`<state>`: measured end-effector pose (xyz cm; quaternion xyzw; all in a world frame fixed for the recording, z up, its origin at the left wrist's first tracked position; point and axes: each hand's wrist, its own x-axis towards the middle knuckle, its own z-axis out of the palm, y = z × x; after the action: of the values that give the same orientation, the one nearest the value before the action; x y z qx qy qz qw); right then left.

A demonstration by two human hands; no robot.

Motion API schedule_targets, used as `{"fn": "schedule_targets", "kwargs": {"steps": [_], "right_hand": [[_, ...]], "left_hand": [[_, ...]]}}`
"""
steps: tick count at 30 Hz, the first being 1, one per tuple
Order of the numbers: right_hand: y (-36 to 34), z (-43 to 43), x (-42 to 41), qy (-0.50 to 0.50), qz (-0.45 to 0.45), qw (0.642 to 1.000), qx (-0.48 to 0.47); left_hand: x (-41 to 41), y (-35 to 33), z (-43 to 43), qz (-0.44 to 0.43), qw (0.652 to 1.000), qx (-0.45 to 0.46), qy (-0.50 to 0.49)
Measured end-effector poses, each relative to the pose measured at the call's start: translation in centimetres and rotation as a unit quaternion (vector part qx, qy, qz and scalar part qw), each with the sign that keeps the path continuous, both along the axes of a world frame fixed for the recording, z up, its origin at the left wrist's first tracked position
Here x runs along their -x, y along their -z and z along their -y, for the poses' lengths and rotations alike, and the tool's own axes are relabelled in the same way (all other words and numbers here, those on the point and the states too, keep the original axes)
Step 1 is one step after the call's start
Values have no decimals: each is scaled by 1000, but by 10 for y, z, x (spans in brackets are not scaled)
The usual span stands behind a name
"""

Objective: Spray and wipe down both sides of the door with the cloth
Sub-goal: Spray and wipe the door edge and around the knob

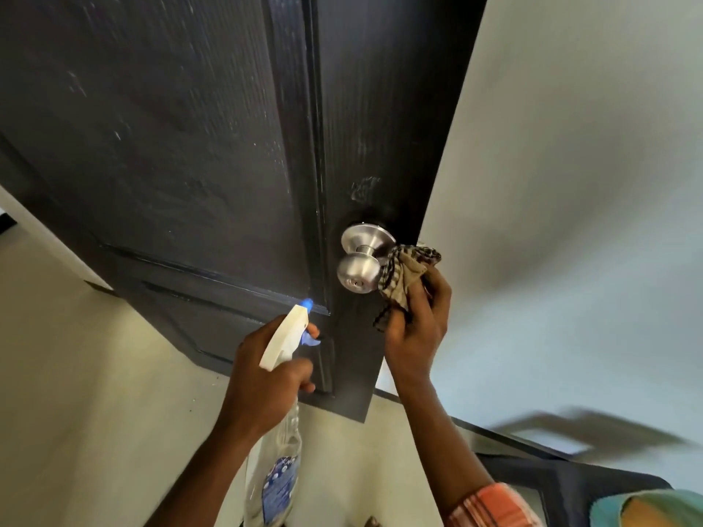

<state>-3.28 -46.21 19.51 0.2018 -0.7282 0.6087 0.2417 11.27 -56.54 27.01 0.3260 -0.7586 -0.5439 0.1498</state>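
A black panelled door (198,138) fills the upper left, with pale streaks on its surface. Its silver round knob (359,273) sits near the door's right edge. My right hand (416,329) grips a brown checked cloth (405,277) bunched against the door edge, touching the knob's right side. My left hand (266,374) holds a clear spray bottle (279,443) by the neck, a finger on the blue trigger. Its white head and blue nozzle (307,303) point at the lower door panel.
A white wall (570,184) runs to the right of the door edge. Pale floor (76,374) lies below left. A dark, blurred piece of furniture (563,473) stands at lower right, with teal and orange fabric (646,509) in the corner.
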Motion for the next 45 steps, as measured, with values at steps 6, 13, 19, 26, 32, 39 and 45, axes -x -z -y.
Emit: {"fn": "schedule_targets", "kwargs": {"steps": [6, 13, 19, 26, 32, 39, 45], "right_hand": [[11, 40, -4, 113, -10, 993, 32], [18, 124, -28, 241, 117, 946, 184], [-36, 223, -29, 253, 40, 947, 193], [-50, 229, -54, 391, -46, 905, 159], [-18, 224, -33, 424, -11, 905, 29], [0, 215, -29, 431, 8, 902, -13], [0, 221, -27, 425, 3, 905, 18]], "left_hand": [[5, -3, 42, -39, 996, -15, 76], [15, 3, 128, -44, 968, -44, 243], [17, -5, 196, -62, 941, -28, 331], [21, -13, 250, -100, 920, -61, 374], [17, -7, 255, -84, 895, -34, 437], [19, -12, 270, -84, 879, -8, 469], [30, -8, 277, -82, 878, -15, 472]]}}
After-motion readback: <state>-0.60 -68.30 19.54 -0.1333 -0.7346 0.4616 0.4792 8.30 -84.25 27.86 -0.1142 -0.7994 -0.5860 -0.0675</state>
